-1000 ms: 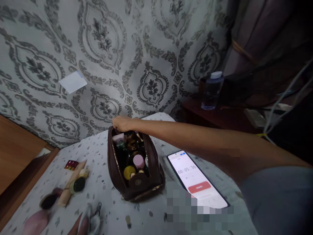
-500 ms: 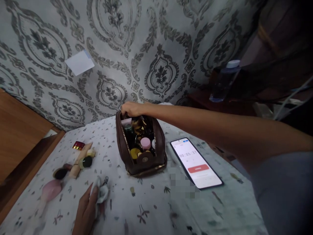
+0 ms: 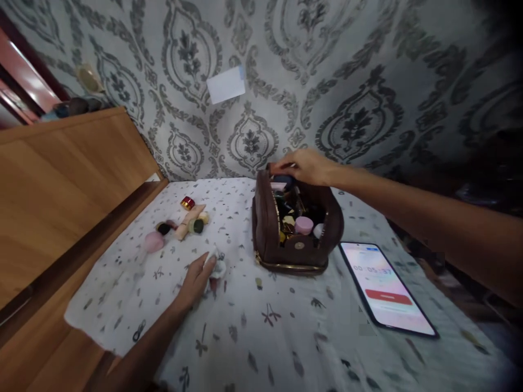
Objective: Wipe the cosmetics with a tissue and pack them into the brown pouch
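Observation:
A brown cosmetic bag [image 3: 261, 234] stands unzipped on the printed white sheet, filled with jars and bottles. A pink-lidded jar [image 3: 304, 225] and a white-lidded one [image 3: 318, 231] show near its front. My right hand [image 3: 304, 166] is closed on the bag's far rim, its fingertips partly hidden. A dark rounded item [image 3: 284, 179] shows just under that hand. My left hand [image 3: 199, 275] rests low over the sheet, fingers closed round a crumpled pale cloth or tissue [image 3: 218, 267]. Beyond it lie a peach tube [image 3: 190, 222], a dark-lidded jar [image 3: 196, 226] and a pink rounded item [image 3: 154, 242].
A phone [image 3: 388, 288] showing a timer lies right of the bag. A red-and-gold jar [image 3: 188, 203] sits behind the tube. A wooden board [image 3: 73, 190] borders the left side, and a patterned wall [image 3: 253, 136] with a white card [image 3: 226, 85] rises behind.
The view has swung left, so everything sits farther right. My right hand stays at the bag's far rim, its wrist more raised. My left hand keeps the crumpled cloth or tissue.

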A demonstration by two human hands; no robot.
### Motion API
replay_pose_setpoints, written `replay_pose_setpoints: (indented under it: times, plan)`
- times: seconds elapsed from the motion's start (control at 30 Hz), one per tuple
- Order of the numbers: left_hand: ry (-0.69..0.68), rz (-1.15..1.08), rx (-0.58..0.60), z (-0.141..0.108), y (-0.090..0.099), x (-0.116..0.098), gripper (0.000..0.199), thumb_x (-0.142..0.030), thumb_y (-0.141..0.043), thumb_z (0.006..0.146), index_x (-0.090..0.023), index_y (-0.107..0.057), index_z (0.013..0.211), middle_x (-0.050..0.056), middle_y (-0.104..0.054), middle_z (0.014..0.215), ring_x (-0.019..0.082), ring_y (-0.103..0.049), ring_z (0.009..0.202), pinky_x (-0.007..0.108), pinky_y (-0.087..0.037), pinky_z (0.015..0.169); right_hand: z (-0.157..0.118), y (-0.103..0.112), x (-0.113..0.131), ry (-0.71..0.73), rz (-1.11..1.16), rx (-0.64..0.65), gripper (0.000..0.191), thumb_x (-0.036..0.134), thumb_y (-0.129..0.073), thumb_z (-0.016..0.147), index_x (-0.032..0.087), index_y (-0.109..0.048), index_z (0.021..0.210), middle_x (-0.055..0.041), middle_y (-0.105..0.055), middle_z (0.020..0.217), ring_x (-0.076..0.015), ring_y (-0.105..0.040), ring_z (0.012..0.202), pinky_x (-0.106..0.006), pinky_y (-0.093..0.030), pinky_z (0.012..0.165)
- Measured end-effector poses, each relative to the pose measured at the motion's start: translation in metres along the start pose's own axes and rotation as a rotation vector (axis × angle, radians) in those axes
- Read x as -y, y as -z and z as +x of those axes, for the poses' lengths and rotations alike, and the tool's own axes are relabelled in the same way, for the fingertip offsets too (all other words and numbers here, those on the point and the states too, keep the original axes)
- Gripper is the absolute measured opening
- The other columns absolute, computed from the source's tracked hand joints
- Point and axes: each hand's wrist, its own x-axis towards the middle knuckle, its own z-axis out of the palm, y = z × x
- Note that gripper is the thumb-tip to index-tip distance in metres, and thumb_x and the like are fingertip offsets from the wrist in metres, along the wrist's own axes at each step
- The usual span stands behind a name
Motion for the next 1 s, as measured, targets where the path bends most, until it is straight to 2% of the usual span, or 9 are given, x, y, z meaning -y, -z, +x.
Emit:
replay_pose_setpoints:
  times: [0.1, 0.3, 0.37, 0.47, 0.57, 0.67, 0.83, 0.93, 1.0]
  plan:
    - [-0.037, 0.084, -0.043, 0.003, 0.013, 0.003, 0.045, -0.054, -0.038, 0.096, -0.021, -0.048, 0.067, -0.003, -0.054, 0.055, 0.016, -0.054, 0.059, 0.027, -0.043, 0.065, -0.022, 0.025, 0.031, 0.089, -0.097, 0.281, 0.021, 0.008, -0.062, 0.082, 0.012, -0.08, 0.091, -0.0042, -0.077, 0.078, -0.0074, -0.063, 0.063, -0.025, -0.04, 0.064]
    - [-0.019, 0.722, -0.295, 0.046, 0.091, 0.017, 0.043, -0.042, -0.026, 0.099, -0.015, -0.06, 0.098, 0.008, -0.065, 0.082, 0.022, -0.06, 0.076, 0.032, -0.045, 0.071, -0.095, 0.034, 0.095, 0.236, 0.062, 0.198, 0.026, 0.018, -0.056, 0.088, 0.026, -0.076, 0.101, -0.0076, -0.076, 0.093, -0.0216, -0.07, 0.078, -0.035, -0.053, 0.071]
    - [-0.008, 0.777, -0.298, 0.068, 0.123, 0.022, 0.04, -0.033, -0.028, 0.098, -0.012, -0.06, 0.11, 0.015, -0.065, 0.102, 0.028, -0.059, 0.095, 0.038, -0.044, 0.083, -0.119, 0.025, 0.111, 0.258, 0.144, 0.26, 0.026, 0.022, -0.052, 0.091, 0.028, -0.075, 0.101, -0.0076, -0.075, 0.093, -0.0228, -0.07, 0.084, -0.037, -0.055, 0.074]
    - [-0.002, 0.826, -0.154, 0.099, 0.155, 0.032, 0.031, -0.021, -0.045, 0.088, -0.019, -0.065, 0.112, 0.014, -0.064, 0.116, 0.029, -0.054, 0.11, 0.038, -0.042, 0.09, -0.146, 0.009, 0.128, 0.231, 0.226, 0.381, 0.027, 0.024, -0.049, 0.094, 0.027, -0.075, 0.101, -0.0085, -0.075, 0.093, -0.0228, -0.07, 0.088, -0.038, -0.057, 0.077]
    - [0.01, 0.825, 0.016, 0.118, 0.163, 0.044, 0.02, -0.016, -0.063, 0.071, -0.022, -0.071, 0.088, 0.009, -0.069, 0.103, 0.028, -0.054, 0.107, 0.034, -0.044, 0.088, -0.167, -0.009, 0.139, 0.153, 0.256, 0.465, 0.027, 0.024, -0.049, 0.093, 0.026, -0.074, 0.101, -0.0096, -0.075, 0.094, -0.0232, -0.07, 0.088, -0.039, -0.058, 0.077]
    - [0.008, 0.777, 0.054, 0.124, 0.161, 0.054, 0.011, -0.015, -0.066, 0.068, -0.021, -0.068, 0.077, 0.008, -0.069, 0.096, 0.027, -0.053, 0.106, 0.034, -0.044, 0.088, -0.183, -0.024, 0.148, 0.092, 0.273, 0.502, 0.027, 0.024, -0.048, 0.094, 0.026, -0.074, 0.099, -0.0086, -0.075, 0.091, -0.0228, -0.07, 0.086, -0.039, -0.058, 0.078]
    - [-0.022, 0.569, -0.095, 0.122, 0.174, 0.05, 0.007, -0.024, -0.065, 0.076, -0.019, -0.066, 0.08, 0.009, -0.068, 0.097, 0.028, -0.054, 0.108, 0.037, -0.043, 0.09, -0.201, -0.042, 0.164, 0.019, 0.336, 0.525, 0.026, 0.025, -0.05, 0.093, 0.027, -0.075, 0.099, -0.0064, -0.076, 0.09, -0.0219, -0.071, 0.085, -0.04, -0.058, 0.08]
    - [-0.052, 0.375, -0.196, 0.108, 0.18, 0.036, 0.025, -0.039, -0.057, 0.085, -0.016, -0.065, 0.092, 0.009, -0.068, 0.095, 0.025, -0.059, 0.101, 0.034, -0.047, 0.085, -0.207, -0.055, 0.17, -0.115, 0.419, 0.51, 0.022, 0.031, -0.054, 0.092, 0.028, -0.075, 0.098, -0.0066, -0.076, 0.093, -0.0226, -0.072, 0.086, -0.037, -0.058, 0.071]
    - [-0.072, 0.237, -0.196, 0.09, 0.168, 0.026, 0.04, -0.049, -0.052, 0.089, -0.013, -0.066, 0.098, 0.008, -0.07, 0.088, 0.023, -0.063, 0.09, 0.032, -0.05, 0.077, -0.211, -0.066, 0.174, -0.245, 0.551, 0.488, 0.022, 0.037, -0.057, 0.09, 0.027, -0.075, 0.099, -0.0075, -0.076, 0.095, -0.0229, -0.073, 0.085, -0.035, -0.059, 0.068]
